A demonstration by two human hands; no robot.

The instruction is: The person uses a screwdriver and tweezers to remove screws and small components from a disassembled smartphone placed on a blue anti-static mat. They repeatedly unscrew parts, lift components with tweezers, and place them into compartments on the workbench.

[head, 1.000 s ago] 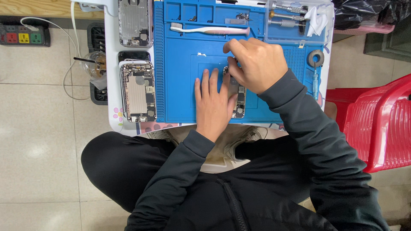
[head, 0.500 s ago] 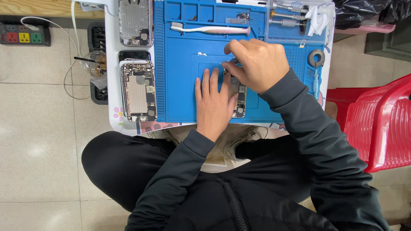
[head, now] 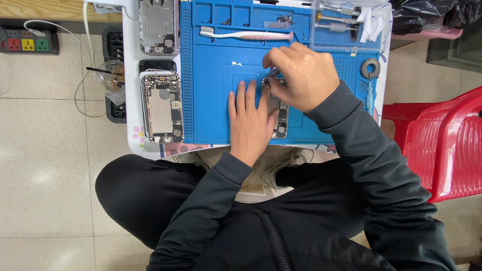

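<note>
Head view looks straight down on a small white table (head: 131, 100) covered mostly by a blue work mat (head: 211, 100). Near the mat's middle lies an opened phone (head: 281, 120), its inner parts facing up, long axis running away from the person. Left hand (head: 251, 123) lies flat, palm down, fingers spread and pointing away, its thumb side resting on the phone's left edge; it presses rather than grips, nothing enclosed in it. Right hand (head: 301, 75) is curled over the phone's far end, fingertips pinched together at a small silvery part or tool tip (head: 275, 71); whether the pinch really holds that piece I cannot tell, as the knuckles hide the contact. Beyond the hands, a pale pink toothbrush (head: 246, 35) lies across the mat's far tray row, and metal screwdrivers (head: 336, 17) sit in a clear tray at the far right beside a crumpled white cloth (head: 371, 25). A dark ring-shaped roll (head: 370, 68) sits by the mat's right edge. Left of the mat lie 2 more opened phone shells, one near (head: 161, 108) and one farther (head: 158, 27). A red plastic chair (head: 447, 145) stands to the right, and a power strip (head: 27, 42) lies on the tiled floor at far left.
</note>
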